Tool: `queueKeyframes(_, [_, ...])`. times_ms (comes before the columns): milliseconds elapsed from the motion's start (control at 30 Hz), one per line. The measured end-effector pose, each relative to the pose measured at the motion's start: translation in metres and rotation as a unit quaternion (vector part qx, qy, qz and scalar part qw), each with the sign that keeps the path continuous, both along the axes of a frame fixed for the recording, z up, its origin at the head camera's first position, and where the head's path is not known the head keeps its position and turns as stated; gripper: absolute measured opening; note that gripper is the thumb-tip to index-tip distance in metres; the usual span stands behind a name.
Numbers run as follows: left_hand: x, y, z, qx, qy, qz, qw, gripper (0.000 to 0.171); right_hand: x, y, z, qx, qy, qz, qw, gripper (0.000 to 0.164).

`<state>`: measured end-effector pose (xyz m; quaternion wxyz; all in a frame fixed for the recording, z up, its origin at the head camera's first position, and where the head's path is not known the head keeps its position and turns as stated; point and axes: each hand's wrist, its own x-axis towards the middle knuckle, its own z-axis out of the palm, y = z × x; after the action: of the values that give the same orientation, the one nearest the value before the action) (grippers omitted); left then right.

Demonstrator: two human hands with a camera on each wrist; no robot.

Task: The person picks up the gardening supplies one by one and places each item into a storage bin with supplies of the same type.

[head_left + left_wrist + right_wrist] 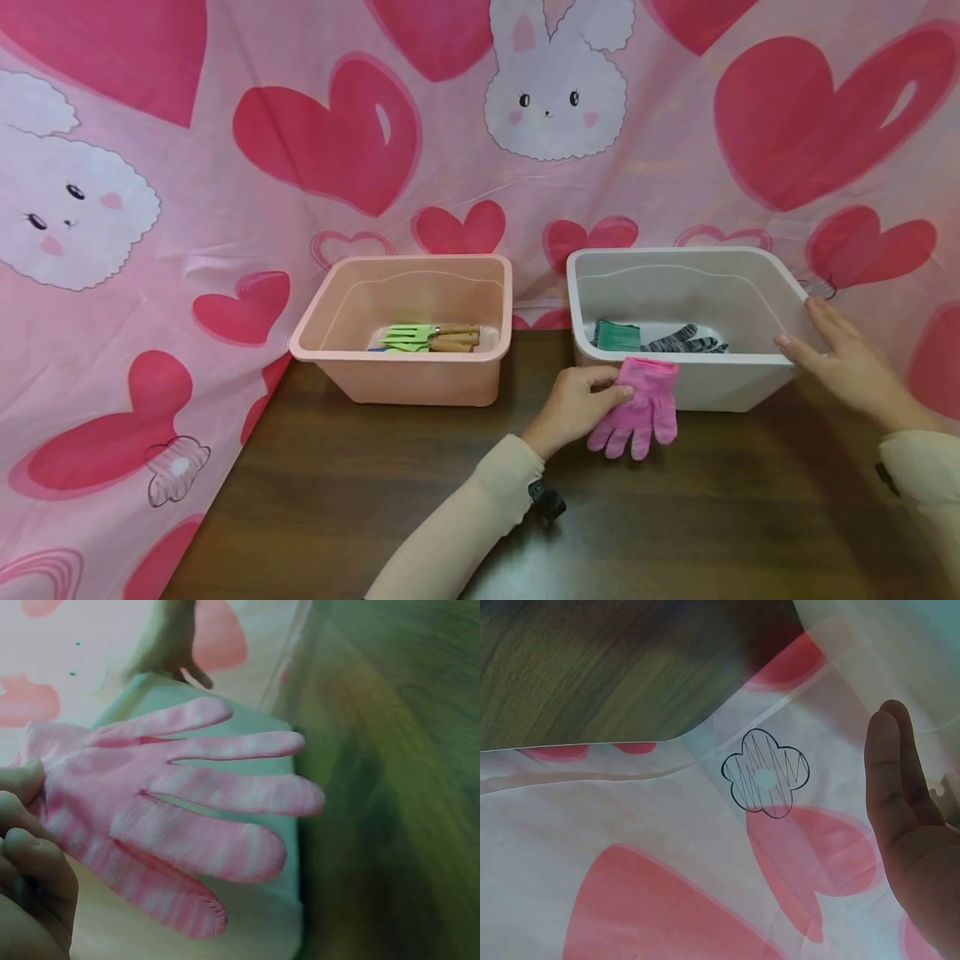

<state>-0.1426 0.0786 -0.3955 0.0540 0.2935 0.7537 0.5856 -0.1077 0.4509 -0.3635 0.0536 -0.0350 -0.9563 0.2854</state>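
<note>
A pink striped knit glove (643, 408) hangs fingers down in front of the white bin (693, 383). My left hand (573, 408) pinches it near the cuff between thumb and fingers. The left wrist view shows the same glove (180, 802) spread wide, its cuff between my fingertips (34, 851). At the white bin's right rim, my right hand (855, 362) rests with fingers straight. In the right wrist view those straight fingers (889, 765) lie along the bin's side. Inside the white bin are a green folded item (618, 337) and a dark grey patterned glove (678, 340).
To the left stands a pink bin (420, 379) holding green garden hand tools (420, 335) with wooden handles, including a fork. Both bins sit on a dark wooden table (360, 492). Behind them hangs a pink cloth (450, 158) printed with hearts and rabbits.
</note>
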Motion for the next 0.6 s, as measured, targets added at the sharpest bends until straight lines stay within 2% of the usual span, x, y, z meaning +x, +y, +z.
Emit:
queueKeyframes(300, [-0.009,0.002,0.030,0.061,0.032,0.038,0.9969,0.016,0.000,0.000,0.000,0.002,0.004,0.007,1.000,0.089])
queueKeyframes(433, [-0.015,0.003,0.044,0.051,0.030,0.059,0.9965,0.016,0.000,0.001,0.001,0.002,0.002,0.010,1.000,0.089])
queueKeyframes(600, [-0.026,0.002,0.052,0.040,0.020,0.062,0.9971,0.013,0.001,0.004,0.002,-0.012,-0.008,0.028,1.000,0.087])
